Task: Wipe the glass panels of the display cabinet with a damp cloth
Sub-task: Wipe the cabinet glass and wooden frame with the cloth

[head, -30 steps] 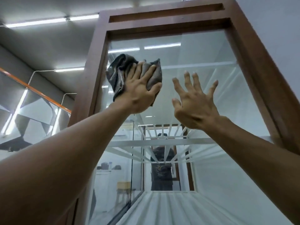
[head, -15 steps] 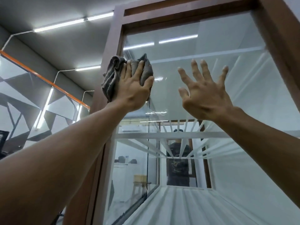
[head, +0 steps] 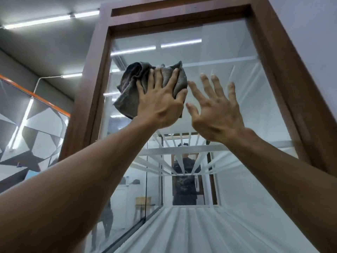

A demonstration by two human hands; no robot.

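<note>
Both forearms reach up from the near edge toward the cabinet. The left hand [head: 160, 105] lies flat with its fingers straight and spread, pressing the grey cloth [head: 131, 83] against the upper left part of the front glass panel [head: 237, 99]. The right hand [head: 217, 114] is just beside it, fingers wide and holding nothing; whether its fingertips touch the glass I cannot tell. The cloth is bunched and folded, soft and light, and will likely slide easily under a flat palm. A palm over its middle, with the loose folds gathered in, looks like the best hold. The glass is stiff, smooth and breakable, so steady, even pressure seems wise. The dark wooden frame [head: 284, 79] surrounds the panel, with its top rail above the cloth. Beyond the glass are white slatted shelves [head: 164, 151] and a dim reflection of a person. Farther off, strip lights [head: 36, 21] cross the ceiling at the upper left. No brand, label or writing can be read anywhere.
</note>
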